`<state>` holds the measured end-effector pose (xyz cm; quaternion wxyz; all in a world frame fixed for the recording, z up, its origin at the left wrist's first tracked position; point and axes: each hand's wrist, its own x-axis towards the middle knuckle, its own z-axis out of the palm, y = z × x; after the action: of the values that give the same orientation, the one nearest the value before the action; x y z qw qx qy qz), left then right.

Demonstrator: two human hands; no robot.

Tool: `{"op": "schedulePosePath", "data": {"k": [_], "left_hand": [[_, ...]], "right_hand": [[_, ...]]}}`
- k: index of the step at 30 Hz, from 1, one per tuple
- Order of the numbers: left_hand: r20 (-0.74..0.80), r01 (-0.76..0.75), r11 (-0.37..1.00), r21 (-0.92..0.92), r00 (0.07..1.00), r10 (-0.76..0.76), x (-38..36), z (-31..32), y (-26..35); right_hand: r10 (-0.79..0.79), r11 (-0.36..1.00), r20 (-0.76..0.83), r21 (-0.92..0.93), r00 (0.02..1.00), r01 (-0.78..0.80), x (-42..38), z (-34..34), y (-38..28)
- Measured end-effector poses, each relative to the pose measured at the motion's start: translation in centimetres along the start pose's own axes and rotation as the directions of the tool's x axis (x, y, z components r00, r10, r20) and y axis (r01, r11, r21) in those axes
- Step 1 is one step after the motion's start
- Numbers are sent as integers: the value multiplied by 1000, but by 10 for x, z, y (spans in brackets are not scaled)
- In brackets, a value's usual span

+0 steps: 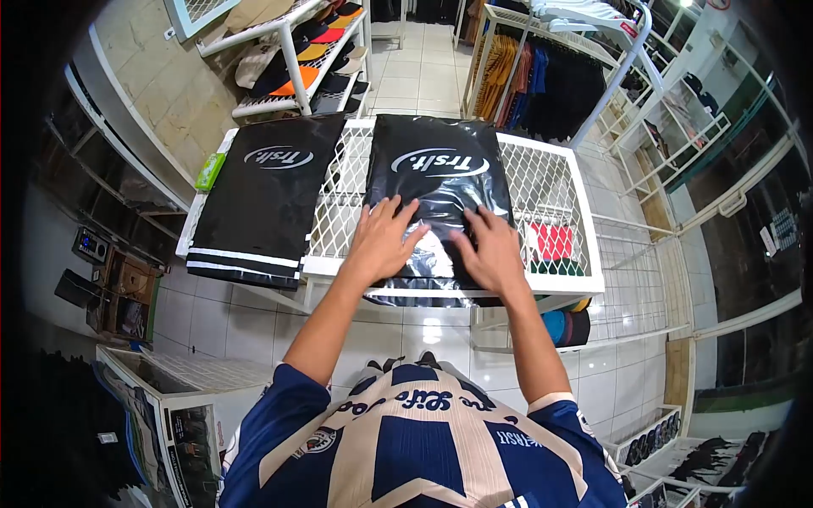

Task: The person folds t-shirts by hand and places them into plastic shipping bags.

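A glossy black plastic bag (pixel 440 140) with a white "Trslt." print lies flat on the white mesh-topped table (pixel 339 224), its near edge hanging over the front. My left hand (pixel 383 239) rests on the bag's left side, fingers spread and pointing away from me. On its right side lies my right hand (pixel 489 250), also with fingers apart. Both palms face down on the plastic, and neither hand grips anything. To the left lies a second black bag (pixel 262 199) with the same print and white stripes near its lower edge.
A green packet (pixel 209 172) sits at the table's left edge. Behind stand a white rack of caps (pixel 313 51) and a rail of hanging shirts (pixel 525 76). Under the mesh on the right, something red (pixel 550 241) shows. A white cabinet (pixel 182 381) stands at lower left.
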<state>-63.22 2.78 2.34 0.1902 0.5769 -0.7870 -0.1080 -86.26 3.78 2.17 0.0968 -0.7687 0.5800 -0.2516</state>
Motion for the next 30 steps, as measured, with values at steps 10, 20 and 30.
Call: {"op": "schedulePosePath", "data": {"k": [10,20,30], "left_hand": [[-253,26,999,40,967,-15,174,37,-35],[-264,108,987,120,962,-73,174,70,-45],[-261,212,970,123,949,-175,173,68,-41]], "right_hand": [[-82,995,-202,-68,976,69,194,57,58],[79,976,-140,-189,987,-104,188,77,59],[262,934,-52,-239,964,-267,187,69,51]]}}
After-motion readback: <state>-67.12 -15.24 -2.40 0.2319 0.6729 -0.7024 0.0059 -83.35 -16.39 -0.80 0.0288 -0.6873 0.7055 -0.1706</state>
